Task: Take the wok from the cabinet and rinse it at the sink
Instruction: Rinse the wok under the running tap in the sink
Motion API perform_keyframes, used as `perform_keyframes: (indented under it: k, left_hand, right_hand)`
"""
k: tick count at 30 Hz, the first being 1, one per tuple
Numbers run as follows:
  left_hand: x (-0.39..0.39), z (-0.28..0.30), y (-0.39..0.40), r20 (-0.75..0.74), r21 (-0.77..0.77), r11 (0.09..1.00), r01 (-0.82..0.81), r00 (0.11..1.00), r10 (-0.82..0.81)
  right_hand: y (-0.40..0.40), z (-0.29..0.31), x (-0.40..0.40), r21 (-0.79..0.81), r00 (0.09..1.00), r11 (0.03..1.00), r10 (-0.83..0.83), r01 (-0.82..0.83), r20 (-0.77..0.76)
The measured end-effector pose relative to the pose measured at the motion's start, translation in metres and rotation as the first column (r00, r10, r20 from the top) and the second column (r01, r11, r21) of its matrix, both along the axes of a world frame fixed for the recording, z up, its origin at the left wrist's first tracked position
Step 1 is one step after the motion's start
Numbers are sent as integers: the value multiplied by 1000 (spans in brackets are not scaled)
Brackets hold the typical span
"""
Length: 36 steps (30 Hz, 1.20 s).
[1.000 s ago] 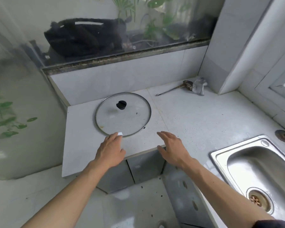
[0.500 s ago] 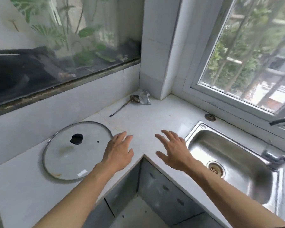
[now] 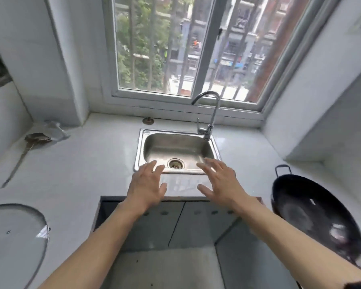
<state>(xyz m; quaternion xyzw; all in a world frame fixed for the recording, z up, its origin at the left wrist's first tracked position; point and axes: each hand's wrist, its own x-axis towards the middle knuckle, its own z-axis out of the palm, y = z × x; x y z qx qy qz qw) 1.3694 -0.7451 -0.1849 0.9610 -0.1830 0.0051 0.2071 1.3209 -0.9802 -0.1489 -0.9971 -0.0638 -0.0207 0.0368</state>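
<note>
White stone countertop (image 3: pixel 88 163) wrapped round three sides of a small kitchen, with a barred window (image 3: pixel 175 49) straight ahead looking onto trees and buildings. Below the window sat a steel sink (image 3: pixel 176 147), its drain (image 3: pixel 176 163) near the front edge and a curved faucet (image 3: pixel 208 113) at its back right corner. I held both arms out over the counter's front edge. My left hand (image 3: pixel 147 184) was flat and relaxed, fingers spread, holding nothing, its fingertips reaching the sink's front rim. My right hand (image 3: pixel 221 180) matched it just beside, fingers splayed and empty. The black wok (image 3: pixel 313 213) lay on the counter to my right, well apart from the sink, its loop handle pointing toward the wall. A glass lid (image 3: pixel 15 236) rested on the counter at far left. Further back on the left lay a long-handled utensil (image 3: pixel 23 155) beside crumpled plastic (image 3: pixel 50 130). Grey cabinet doors (image 3: pixel 175 222) stood closed beneath the sink.
</note>
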Motion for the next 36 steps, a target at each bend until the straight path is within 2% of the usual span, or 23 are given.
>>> perform_keyframes:
  k: [8,16,20,27,36]
  left_hand:
    - [-62,30,-146,57,41,923,382,921,-384]
    - [-184,36,-210,-15,85,846,527,849,-527]
    - [-218,44,-229,-5,114,815,568,820,-572]
    - [-222,57,-269,36,99,766,636,767,-641]
    - [-143,53,-317,68,80,707,703,704,-707]
  right_hand:
    - [-115,7,-163,19,908,909,-418,417,31]
    - [-159,-14,-317,94,808,805,-589,585,17]
    - [-166,-13,-370,150,760,755,-649,639,33]
    - [-194,6,-399,191,671,675,-735,713,94]
    - [-222,14,-339,99,626,627,-779,773,52]
